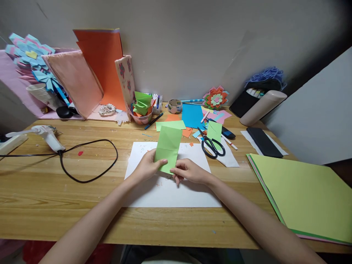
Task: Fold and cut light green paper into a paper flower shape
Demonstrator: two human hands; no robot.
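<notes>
A creased piece of light green paper (168, 145) is held up over a white sheet (189, 194) on the wooden desk. My left hand (150, 165) grips its left side, thumb across the front. At its lower right corner my right hand (189, 171) pinches the edge between thumb and finger. One crease crosses the paper at about mid-height, and fainter lines mark its upper half. Just right of the white sheet lie black-handled scissors (213, 148), partly over another green paper piece (214, 131).
On the left stand a glue gun (51, 139) and its looped black cable (88, 180). Coloured sheets (308, 194) are stacked at right, below a black phone (264, 142). Along the back are a tape roll (175, 106), a blue sheet (192, 115) and a paper flower (216, 98).
</notes>
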